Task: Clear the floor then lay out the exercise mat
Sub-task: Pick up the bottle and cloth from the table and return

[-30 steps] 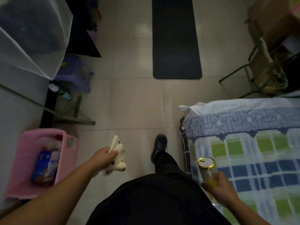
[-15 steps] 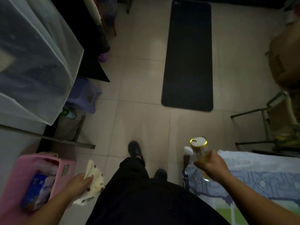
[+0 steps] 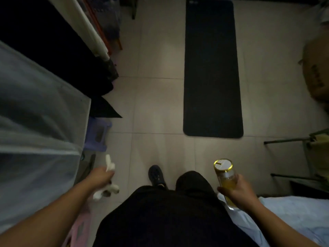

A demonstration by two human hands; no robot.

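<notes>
A dark exercise mat (image 3: 211, 68) lies unrolled flat on the tiled floor ahead, right of centre. My left hand (image 3: 99, 177) grips a small cream spotted cloth toy (image 3: 108, 190) low at the left, above the floor. My right hand (image 3: 238, 191) holds a clear bottle (image 3: 225, 177) with a gold-rimmed white lid and yellow liquid inside, upright, near the bed's corner. My dark trousers and one black shoe (image 3: 156, 175) fill the bottom centre.
A net-covered bed (image 3: 35, 131) stands at the left, with a purple stool (image 3: 98, 136) beside it and a pink basket (image 3: 78, 227) under my left arm. Another bed with a light sheet (image 3: 293, 216) is at the lower right. A folding chair (image 3: 313, 154) and cardboard box (image 3: 316, 72) stand at the right.
The view has moved forward, so the whole mat now shows and the patterned bed has slid out at the lower right. Both hands still hold the toy and the bottle.
</notes>
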